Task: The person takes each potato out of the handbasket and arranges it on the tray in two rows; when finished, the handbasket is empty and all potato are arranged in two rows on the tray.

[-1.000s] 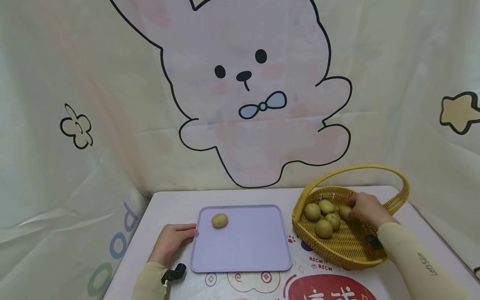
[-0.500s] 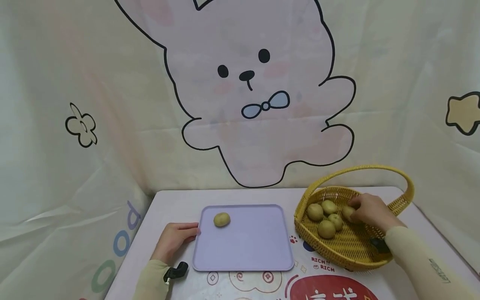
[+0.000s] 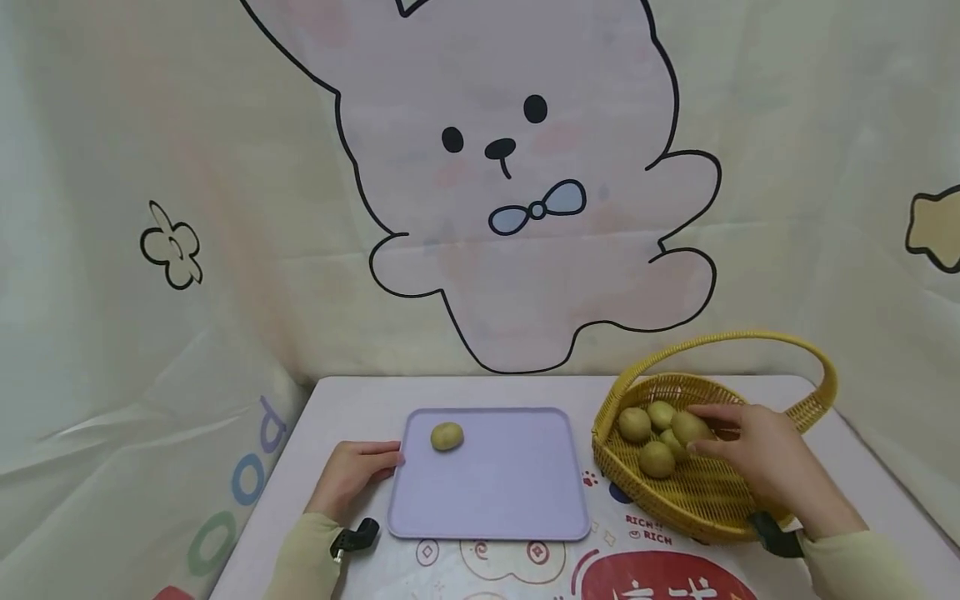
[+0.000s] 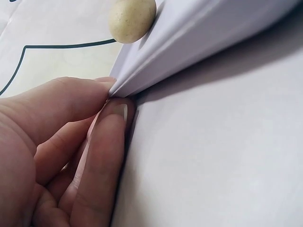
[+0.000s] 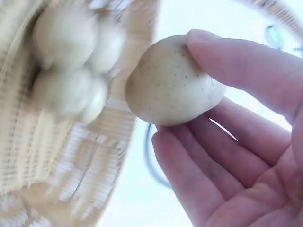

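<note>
My right hand (image 3: 776,458) grips a potato (image 5: 173,82) between thumb and fingers, raised over the yellow wicker basket (image 3: 705,492). Several more potatoes (image 3: 635,425) lie bunched at the basket's left side, blurred in the right wrist view; the held one partly covers them in the head view. On the left, my left hand (image 3: 352,475) pinches the left edge of a pale purple tray (image 3: 498,487), as the left wrist view shows up close. A single potato (image 3: 447,436) rests near the tray's far left corner.
The basket's tall arched handle (image 3: 750,336) rises over its far side. Beneath everything is a white table with a printed cover, including a red patch (image 3: 660,575) at the front. A cartoon-printed curtain (image 3: 510,275) hangs behind and at the sides.
My right hand has lifted a potato from the basket's right part and moved it up, over the others. My left hand stays on the tray edge; the head view has shifted slightly.
</note>
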Tool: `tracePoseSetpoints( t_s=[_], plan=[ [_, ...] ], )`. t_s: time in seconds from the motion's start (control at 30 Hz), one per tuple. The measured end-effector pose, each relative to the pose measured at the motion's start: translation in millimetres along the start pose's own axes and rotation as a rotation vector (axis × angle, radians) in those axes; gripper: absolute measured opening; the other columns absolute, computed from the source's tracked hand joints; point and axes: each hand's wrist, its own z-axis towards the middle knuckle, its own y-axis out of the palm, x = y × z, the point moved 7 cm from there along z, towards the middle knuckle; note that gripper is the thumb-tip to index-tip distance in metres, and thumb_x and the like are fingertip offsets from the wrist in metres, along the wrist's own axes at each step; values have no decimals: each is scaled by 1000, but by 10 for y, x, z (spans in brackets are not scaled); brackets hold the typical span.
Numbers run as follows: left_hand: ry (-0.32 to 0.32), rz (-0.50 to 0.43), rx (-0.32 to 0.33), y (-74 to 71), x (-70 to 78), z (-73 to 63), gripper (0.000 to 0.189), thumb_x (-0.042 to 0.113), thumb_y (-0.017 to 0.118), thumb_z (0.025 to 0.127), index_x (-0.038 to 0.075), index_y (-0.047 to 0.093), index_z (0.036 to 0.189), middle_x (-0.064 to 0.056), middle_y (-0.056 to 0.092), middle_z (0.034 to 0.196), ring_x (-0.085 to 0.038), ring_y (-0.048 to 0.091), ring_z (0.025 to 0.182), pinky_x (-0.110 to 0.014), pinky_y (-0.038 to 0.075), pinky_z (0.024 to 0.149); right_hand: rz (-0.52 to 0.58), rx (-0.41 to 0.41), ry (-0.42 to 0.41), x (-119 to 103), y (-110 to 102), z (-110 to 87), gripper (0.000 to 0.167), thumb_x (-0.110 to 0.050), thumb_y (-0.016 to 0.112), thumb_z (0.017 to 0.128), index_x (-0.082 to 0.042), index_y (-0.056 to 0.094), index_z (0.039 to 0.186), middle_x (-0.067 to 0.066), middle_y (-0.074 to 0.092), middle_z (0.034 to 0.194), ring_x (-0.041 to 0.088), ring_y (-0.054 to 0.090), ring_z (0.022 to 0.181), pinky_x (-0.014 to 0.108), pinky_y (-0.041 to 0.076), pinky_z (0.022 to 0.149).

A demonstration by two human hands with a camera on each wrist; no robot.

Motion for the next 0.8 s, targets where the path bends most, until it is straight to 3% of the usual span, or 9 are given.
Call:
tracePoseSetpoints(
  t_s=[0.13,0.3,0.4,0.5,0.57,0.8],
  plan=[
    [9,4,-6,6,10,17,34,20,96,80,8,87,111,-8,84,112,-4,74,91,-18,61,77,35,21,15,-232,76,-192,67,-47,92,85,-7,75,136,28,73,132,45,70,116,59,59,86],
    [13,22,9,-35,38,-7,32,19,95,81,9,87,110,-9,84,113,-4,74,92,-17,61,77,106,7,0,-547,295,-319,66,-48,94,82,-12,77,135,21,77,128,37,71,116,52,61,90],
    [9,18,3,-46,49,-25,32,19,95,82,8,87,110,-9,84,113,-4,74,92,-17,61,77,229,-35,-9,-738,478,-328,63,-42,94,83,-13,76,135,17,77,128,28,75,113,38,64,88],
    [23,30,6,-53,62,-32,31,19,94,82,8,87,111,-9,84,113,-5,74,93,-17,60,77,345,-63,-45,-950,669,-270,57,-35,95,83,-15,77,134,14,78,129,21,78,109,25,63,83],
    [27,28,11,-52,71,-33,31,19,94,82,9,87,110,-8,84,112,-5,74,92,-17,60,77,408,-84,-82,-1093,804,-201,55,-30,95,84,-14,78,133,14,77,131,21,78,110,24,64,83],
    [20,-20,0,6,60,-33,28,15,94,82,7,87,108,-9,84,110,-5,75,89,-19,62,77,471,-97,-152,-1433,1275,163,49,-16,95,82,-6,79,128,15,78,129,31,78,113,38,66,93]
  ],
)
